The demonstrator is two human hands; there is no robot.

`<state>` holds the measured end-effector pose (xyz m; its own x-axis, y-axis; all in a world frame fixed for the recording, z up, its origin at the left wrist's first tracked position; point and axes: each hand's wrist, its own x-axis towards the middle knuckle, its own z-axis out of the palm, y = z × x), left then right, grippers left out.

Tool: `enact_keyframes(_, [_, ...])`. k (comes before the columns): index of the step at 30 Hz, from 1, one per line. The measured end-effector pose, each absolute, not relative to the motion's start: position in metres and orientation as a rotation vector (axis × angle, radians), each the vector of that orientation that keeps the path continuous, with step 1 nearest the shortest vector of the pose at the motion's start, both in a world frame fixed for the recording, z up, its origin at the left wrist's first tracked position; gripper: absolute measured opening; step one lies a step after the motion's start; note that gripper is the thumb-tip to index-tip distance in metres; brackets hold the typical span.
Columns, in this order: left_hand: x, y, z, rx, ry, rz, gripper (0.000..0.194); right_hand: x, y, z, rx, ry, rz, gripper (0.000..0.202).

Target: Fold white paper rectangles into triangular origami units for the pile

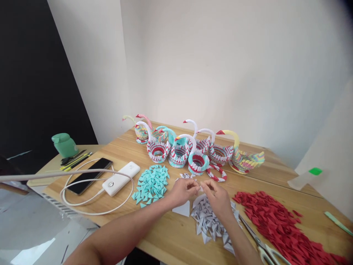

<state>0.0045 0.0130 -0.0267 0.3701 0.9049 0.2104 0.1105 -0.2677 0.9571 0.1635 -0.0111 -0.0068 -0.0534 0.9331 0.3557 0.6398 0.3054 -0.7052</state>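
Observation:
Above the wooden table, my left hand (185, 191) and my right hand (216, 197) meet fingertip to fingertip, pinching a small white paper piece (201, 188) between them. A pile of white folded paper pieces (211, 224) lies beneath and beside my right hand. Left of my left hand is a pile of turquoise folded pieces (152, 185). A flat white paper (182, 209) rests under my left wrist. Behind the hands stand several paper swans (198, 162) and a red and white ring (217, 173).
Red folded pieces (284, 224) spread across the right side, beside scissors (259, 243). At left are a white power bank (121, 178), a black phone (89, 176), looping cables (96, 212), pens (77, 161) and a green container (64, 145). A tape strip (305, 179) is at right.

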Motion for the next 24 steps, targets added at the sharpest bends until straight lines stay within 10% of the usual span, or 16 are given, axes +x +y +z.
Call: enact_keyframes(24, [0.004,0.011,-0.014,1.51,0.859,1.135,0.026,0.164,-0.013,-0.01,-1.356,-1.862,0.285,0.037])
